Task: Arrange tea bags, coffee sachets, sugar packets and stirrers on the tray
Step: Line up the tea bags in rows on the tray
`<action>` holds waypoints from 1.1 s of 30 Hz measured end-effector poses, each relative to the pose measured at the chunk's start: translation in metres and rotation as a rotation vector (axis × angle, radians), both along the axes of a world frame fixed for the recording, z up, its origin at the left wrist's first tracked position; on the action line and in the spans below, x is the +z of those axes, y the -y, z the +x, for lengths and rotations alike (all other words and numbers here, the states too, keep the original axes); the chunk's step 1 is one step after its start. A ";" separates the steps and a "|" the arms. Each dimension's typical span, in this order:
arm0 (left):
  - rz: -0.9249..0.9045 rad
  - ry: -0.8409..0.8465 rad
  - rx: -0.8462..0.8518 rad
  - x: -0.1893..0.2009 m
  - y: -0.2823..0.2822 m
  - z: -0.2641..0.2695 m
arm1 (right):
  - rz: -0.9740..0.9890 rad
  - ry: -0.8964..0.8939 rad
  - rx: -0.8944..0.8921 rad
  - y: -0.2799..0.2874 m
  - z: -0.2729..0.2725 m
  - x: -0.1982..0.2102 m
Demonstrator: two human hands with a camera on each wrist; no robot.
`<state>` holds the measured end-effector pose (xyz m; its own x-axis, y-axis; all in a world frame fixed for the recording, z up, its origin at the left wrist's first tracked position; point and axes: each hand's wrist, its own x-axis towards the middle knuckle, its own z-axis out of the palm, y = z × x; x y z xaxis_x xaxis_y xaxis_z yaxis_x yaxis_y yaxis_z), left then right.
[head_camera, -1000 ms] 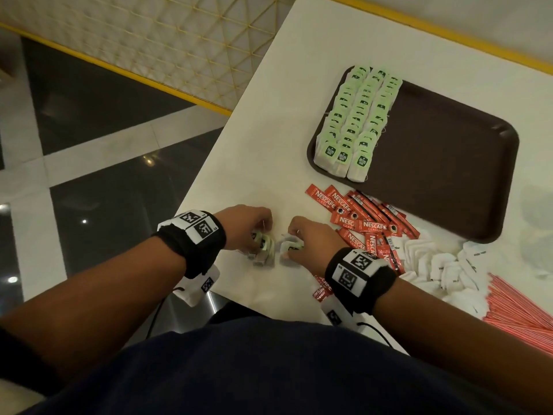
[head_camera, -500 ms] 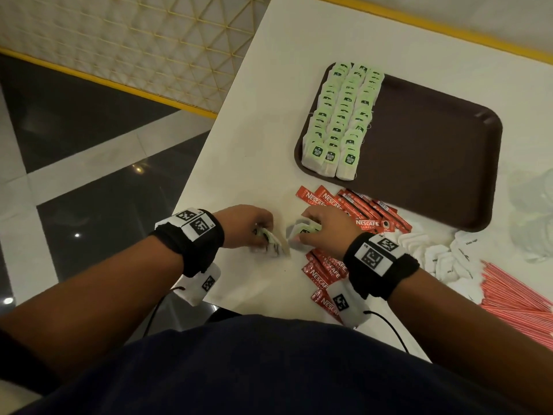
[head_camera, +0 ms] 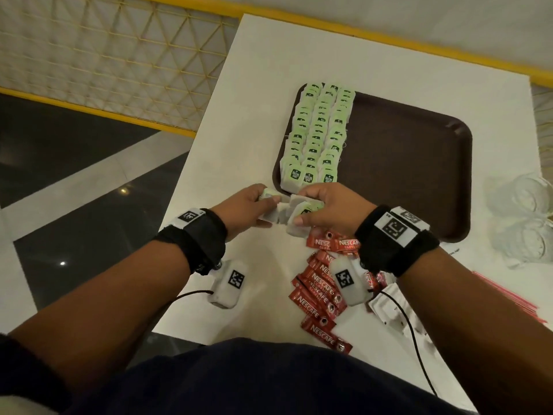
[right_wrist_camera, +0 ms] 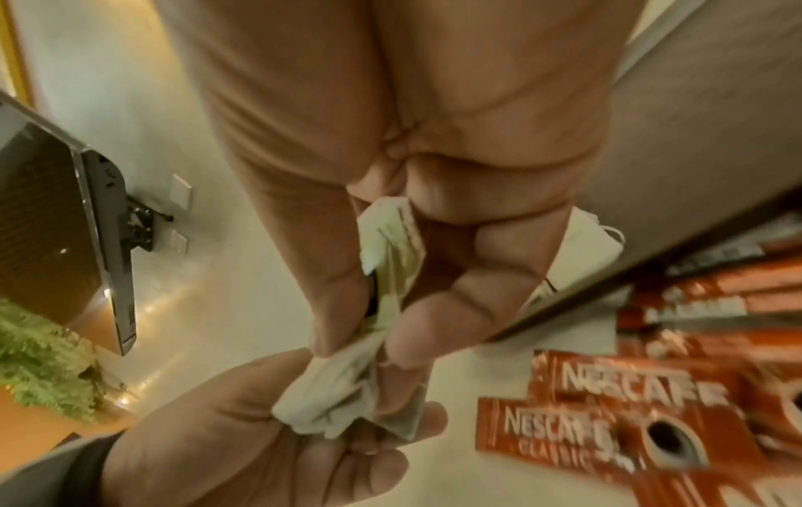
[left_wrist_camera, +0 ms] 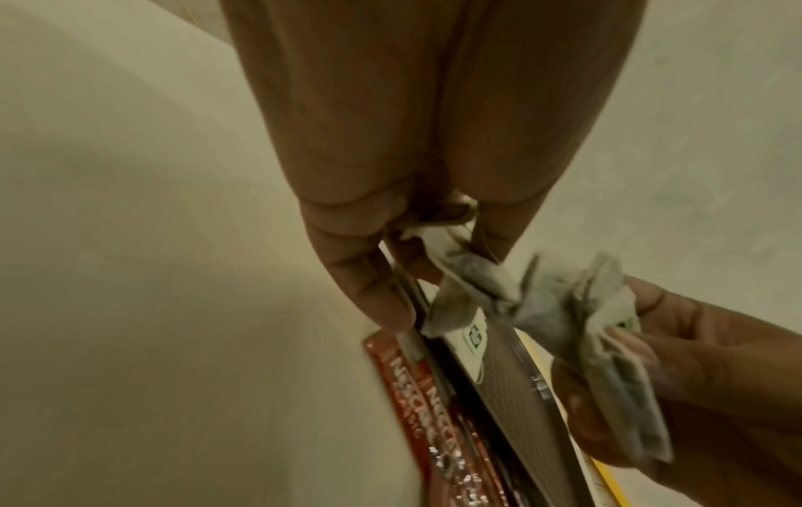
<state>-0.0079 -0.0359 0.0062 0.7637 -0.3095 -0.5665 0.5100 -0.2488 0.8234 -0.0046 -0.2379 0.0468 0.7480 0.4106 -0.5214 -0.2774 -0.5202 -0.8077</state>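
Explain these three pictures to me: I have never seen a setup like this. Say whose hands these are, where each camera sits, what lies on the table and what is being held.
No machine here: a person works with bare hands, wearing a camera on the head and one on each wrist. The wide picture looks down from the head; the two close ones look along each hand.

On the white table sits a brown tray with three rows of green-tagged tea bags. Red Nescafe sachets lie nearer the person, off the tray.

The left hand and right hand each have a grip on loose tea bags by the tray's near edge.
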 end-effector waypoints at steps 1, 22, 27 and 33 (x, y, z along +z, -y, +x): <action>-0.040 -0.020 0.051 0.001 0.005 0.004 | -0.026 0.031 0.023 -0.001 0.005 0.001; -0.304 -0.085 0.230 0.003 0.045 0.056 | -0.221 0.229 -0.237 0.019 0.047 -0.018; -0.313 -0.086 0.302 -0.001 0.049 0.069 | -0.128 0.125 -0.373 0.033 0.049 -0.032; -0.328 -0.084 0.389 -0.007 0.041 0.078 | -0.125 0.083 -0.493 0.051 0.042 -0.044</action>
<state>0.0697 -0.0764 -0.0005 0.8136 -0.1836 -0.5517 0.5813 0.2367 0.7785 0.0377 -0.2888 0.0030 0.8778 -0.0627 -0.4750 -0.4518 -0.4378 -0.7773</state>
